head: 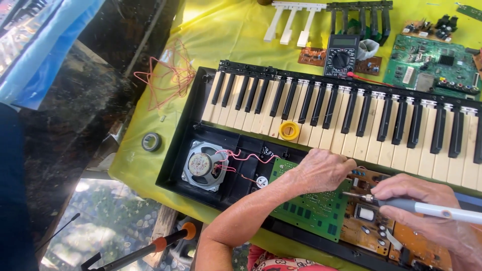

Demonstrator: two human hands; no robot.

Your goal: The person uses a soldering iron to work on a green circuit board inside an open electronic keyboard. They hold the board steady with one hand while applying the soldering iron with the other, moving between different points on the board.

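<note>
An opened electronic keyboard (351,118) lies on a yellow cloth, its keys yellowed. My left hand (321,170) rests fingers-down on the green circuit board (311,208) just below the keys, holding nothing that I can see. My right hand (427,206) grips a grey and white soldering iron (427,207), its metal tip (351,194) pointing left at the brown circuit board (364,221), close to my left fingers. A round speaker (201,164) with red wires sits in the keyboard case at the left.
A yellow tape roll (289,130) lies on the keys. Behind the keyboard are a black multimeter (341,55), loose white keys (291,22), loose black keys (361,20) and a green board (432,62). Tangled red wire (165,75) and black tape roll (151,142) lie left.
</note>
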